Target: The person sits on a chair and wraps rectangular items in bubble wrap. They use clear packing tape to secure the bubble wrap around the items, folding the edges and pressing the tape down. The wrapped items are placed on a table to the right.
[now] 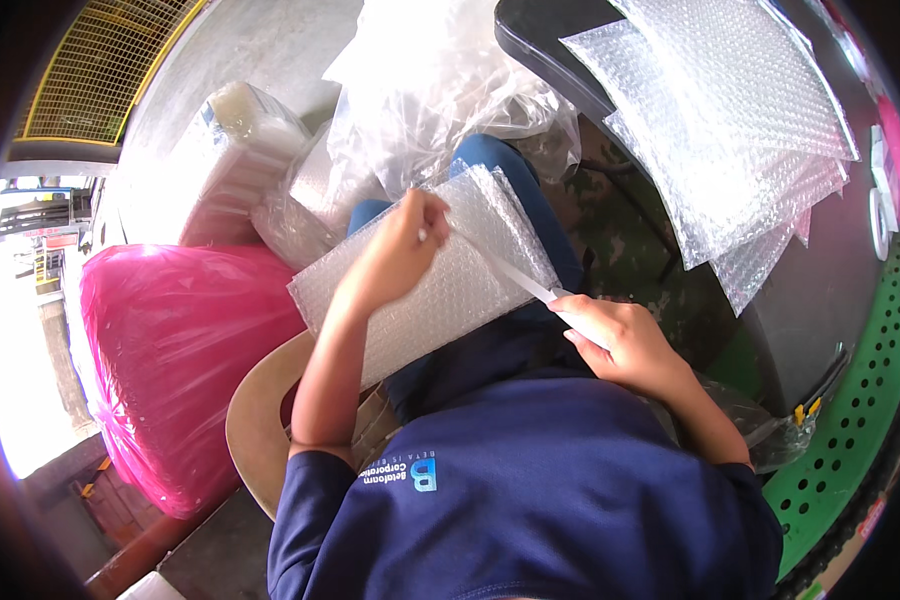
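Observation:
Across my lap lies a stack of clear bubble-wrap sheets or pouches (pixel 410 310), sloping up to the right. My left hand (pixel 405 250) is over its upper left part, with the fingers curled closed near one end of a thin whitish strip (pixel 515 275). The strip slants down to the right over the bubble wrap. Its lower end is in my right hand (pixel 620 342), which is closed round it at the right edge of the stack. What the left fingertips pinch is partly hidden by the hand itself.
More bubble-wrap pieces (pixel 720 130) lie fanned on a dark table (pixel 805 300) at the right. A large pink plastic-wrapped bundle (pixel 190 360) stands at the left. Clear plastic bags (pixel 450 80) and a white wrapped pack (pixel 245 150) are ahead. A green perforated panel (pixel 855 420) borders the right.

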{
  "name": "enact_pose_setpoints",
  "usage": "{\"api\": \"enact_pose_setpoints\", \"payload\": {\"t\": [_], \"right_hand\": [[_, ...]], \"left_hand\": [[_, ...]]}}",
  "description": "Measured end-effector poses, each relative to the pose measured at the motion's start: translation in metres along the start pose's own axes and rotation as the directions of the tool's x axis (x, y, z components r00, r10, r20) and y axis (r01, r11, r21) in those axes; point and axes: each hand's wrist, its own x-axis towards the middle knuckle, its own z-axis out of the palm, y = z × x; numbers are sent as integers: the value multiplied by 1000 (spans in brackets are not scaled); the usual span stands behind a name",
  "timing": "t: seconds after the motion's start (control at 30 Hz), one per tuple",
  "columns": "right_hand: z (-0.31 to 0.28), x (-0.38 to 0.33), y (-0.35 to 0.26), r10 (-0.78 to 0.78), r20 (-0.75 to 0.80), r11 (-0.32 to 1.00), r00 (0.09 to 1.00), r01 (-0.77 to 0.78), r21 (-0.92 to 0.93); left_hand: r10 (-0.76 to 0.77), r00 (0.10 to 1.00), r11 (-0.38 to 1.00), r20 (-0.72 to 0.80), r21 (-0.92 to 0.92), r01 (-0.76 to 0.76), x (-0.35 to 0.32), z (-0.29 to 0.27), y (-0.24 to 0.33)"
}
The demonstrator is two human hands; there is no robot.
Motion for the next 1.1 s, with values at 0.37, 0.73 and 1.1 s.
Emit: {"api": "enact_pose_setpoints", "payload": {"t": [0.37, 0.73, 1.1], "right_hand": [[28, -2, 5, 107, -11, 992, 994, -107, -61], [29, -4, 5, 162, 1, 955, 987, -157, -251], [27, -4, 5, 220, 51, 924, 974, -191, -331]], "left_hand": [[-72, 997, 946, 15, 317, 64, 104, -10, -16], [-97, 995, 950, 21, 302, 87, 108, -5, -24], [-102, 994, 952, 29, 294, 89, 109, -1, -25]]}}
